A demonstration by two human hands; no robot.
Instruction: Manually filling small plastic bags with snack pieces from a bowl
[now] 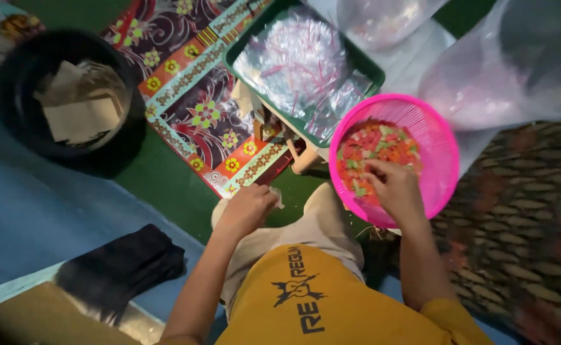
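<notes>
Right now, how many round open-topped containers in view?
2. A black round bucket holding brown paper pieces sits at upper left; a pink perforated plastic basket of colourful pieces is at centre right, the right hand reaching into it. Others may be hidden beneath the bags.

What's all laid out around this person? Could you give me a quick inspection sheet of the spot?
Surface: green floor with a patterned floral mat.
Job's things: pink basket holding red, orange and green pieces; green tray of clear plastic bags.
Clutter: black bucket with cardboard scraps; dark folded cloth.
Hands: right hand reaching into the pieces; left hand pinching something small and pale.
Cables: nothing seen.
Surroundings: large clear bags, brown patterned rug.
</notes>
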